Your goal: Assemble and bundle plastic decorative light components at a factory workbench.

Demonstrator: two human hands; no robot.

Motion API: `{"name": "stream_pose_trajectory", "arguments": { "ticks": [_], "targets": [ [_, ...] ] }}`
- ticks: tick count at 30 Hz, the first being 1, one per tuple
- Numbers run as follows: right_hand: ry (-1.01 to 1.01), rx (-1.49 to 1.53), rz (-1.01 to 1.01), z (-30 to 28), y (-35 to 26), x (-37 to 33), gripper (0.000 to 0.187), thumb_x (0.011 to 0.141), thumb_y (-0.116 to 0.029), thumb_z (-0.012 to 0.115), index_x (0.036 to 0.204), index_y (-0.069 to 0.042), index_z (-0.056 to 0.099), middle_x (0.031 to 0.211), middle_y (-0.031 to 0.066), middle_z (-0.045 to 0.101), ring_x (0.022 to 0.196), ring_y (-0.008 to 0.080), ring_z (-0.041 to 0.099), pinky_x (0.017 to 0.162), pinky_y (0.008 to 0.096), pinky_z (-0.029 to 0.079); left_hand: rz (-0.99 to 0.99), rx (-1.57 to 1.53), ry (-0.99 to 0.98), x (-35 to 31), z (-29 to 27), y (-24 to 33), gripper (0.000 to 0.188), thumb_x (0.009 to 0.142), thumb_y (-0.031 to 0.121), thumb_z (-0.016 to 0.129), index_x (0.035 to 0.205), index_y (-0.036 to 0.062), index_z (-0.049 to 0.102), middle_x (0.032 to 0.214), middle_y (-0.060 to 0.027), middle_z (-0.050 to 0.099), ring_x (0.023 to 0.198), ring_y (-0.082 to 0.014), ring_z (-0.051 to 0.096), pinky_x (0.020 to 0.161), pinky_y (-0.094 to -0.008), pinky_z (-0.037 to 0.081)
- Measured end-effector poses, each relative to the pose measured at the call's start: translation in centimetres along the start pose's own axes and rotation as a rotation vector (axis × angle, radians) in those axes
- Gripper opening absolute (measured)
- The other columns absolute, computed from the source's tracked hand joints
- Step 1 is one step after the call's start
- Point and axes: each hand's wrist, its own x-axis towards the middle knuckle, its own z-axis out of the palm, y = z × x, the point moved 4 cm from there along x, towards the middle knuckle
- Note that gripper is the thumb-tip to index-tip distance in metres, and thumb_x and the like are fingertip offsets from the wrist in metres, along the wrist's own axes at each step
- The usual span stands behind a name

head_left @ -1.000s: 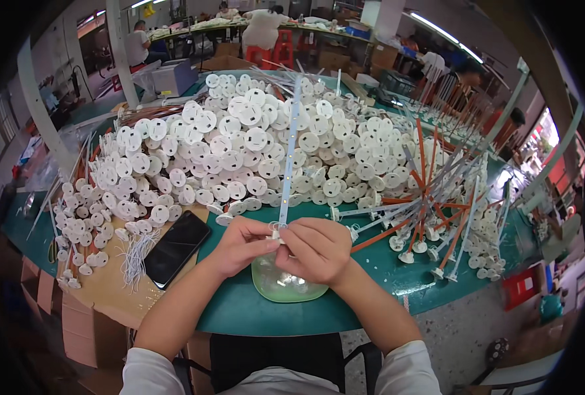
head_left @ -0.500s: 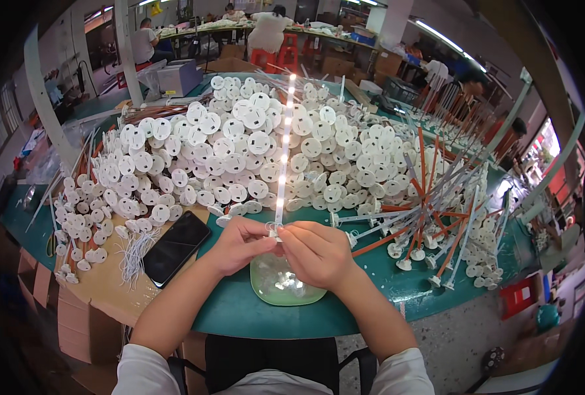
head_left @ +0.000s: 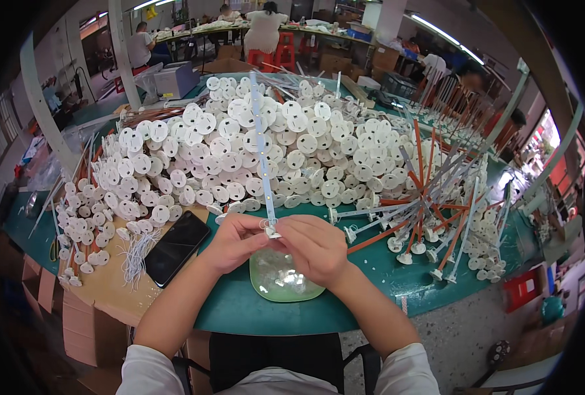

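Observation:
An LED strip (head_left: 263, 164) stands nearly upright between my hands, its small lights unlit and its top leaning slightly left. At its lower end is a small white round base (head_left: 273, 232) with thin white wire loops. My left hand (head_left: 235, 243) pinches this base from the left. From the other side, my right hand (head_left: 316, 249) closes its fingertips on the same base; exactly what lies under those fingers is hidden. Just below the hands, a pale green dish (head_left: 286, 298) holds small, shiny clear pieces.
A large heap of white round bases (head_left: 227, 148) fills the table behind my hands. A black phone (head_left: 177, 249) and a bundle of white wires (head_left: 138, 258) lie left. Orange and silver strips (head_left: 424, 204) fan out right. Several people sit at farther tables.
The strip's lights were glowing and are now off. Its top has tilted to the left. Both hands keep their hold on the base, almost in the same place.

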Motion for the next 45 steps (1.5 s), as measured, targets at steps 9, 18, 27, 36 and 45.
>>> {"name": "stream_pose_trajectory", "arguments": {
  "ticks": [9, 18, 27, 36, 45],
  "targets": [
    [-0.748, 0.296, 0.296, 1.7, 0.4, -2.1, 0.023, 0.074, -0.020, 0.072, 0.092, -0.005, 0.067, 0.084, 0.0087, 0.066, 0.077, 0.0290, 0.063, 0.071, 0.0367, 0.052, 0.186, 0.189, 0.283, -0.1, -1.3, 2.8, 0.039, 0.086, 0.004, 0.064, 0.124, -0.0014, 0.055, 0.110, -0.0181, 0.065, 0.090, -0.0231, 0.066, 0.081, -0.0370, 0.053],
    [-0.978, 0.306, 0.341, 3.5, 0.6, -4.7, 0.013, 0.077, -0.016, 0.064, 0.084, -0.007, 0.070, 0.075, 0.0095, 0.064, 0.077, 0.0301, 0.063, 0.069, 0.0410, 0.050, 0.028, 0.370, 0.344, 0.4, -1.1, 0.7, 0.037, 0.082, 0.002, 0.068, 0.117, -0.0049, 0.059, 0.104, -0.0129, 0.067, 0.083, -0.0170, 0.065, 0.077, -0.0305, 0.054],
    [-0.789, 0.341, 0.480, 2.7, 1.2, -3.7, 0.012, 0.072, -0.019, 0.068, 0.073, -0.008, 0.072, 0.069, 0.0115, 0.064, 0.064, 0.0309, 0.062, 0.060, 0.0411, 0.048, 0.052, 0.426, 0.339, 0.1, -1.3, 0.5, 0.037, 0.080, -0.005, 0.066, 0.116, -0.0038, 0.057, 0.110, -0.0122, 0.063, 0.099, -0.0207, 0.064, 0.078, -0.0329, 0.056],
    [-0.688, 0.465, 0.568, 2.9, 1.4, -4.4, 0.012, 0.072, -0.016, 0.068, 0.078, -0.007, 0.073, 0.069, 0.0127, 0.066, 0.063, 0.0315, 0.062, 0.062, 0.0395, 0.049, 0.053, 0.441, 0.320, 0.2, -0.8, 0.2, 0.037, 0.079, 0.001, 0.069, 0.115, -0.0037, 0.058, 0.107, -0.0099, 0.064, 0.098, -0.0207, 0.064, 0.078, -0.0327, 0.056],
    [-0.484, 0.479, 0.482, 3.0, 1.4, -4.0, 0.010, 0.071, -0.011, 0.064, 0.074, -0.004, 0.070, 0.068, 0.0125, 0.064, 0.066, 0.0315, 0.062, 0.065, 0.0389, 0.050, 0.046, 0.463, 0.327, -0.4, -2.5, -0.1, 0.043, 0.081, 0.002, 0.069, 0.121, -0.0042, 0.055, 0.105, -0.0107, 0.065, 0.093, -0.0173, 0.064, 0.082, -0.0306, 0.053]
  ]
}}
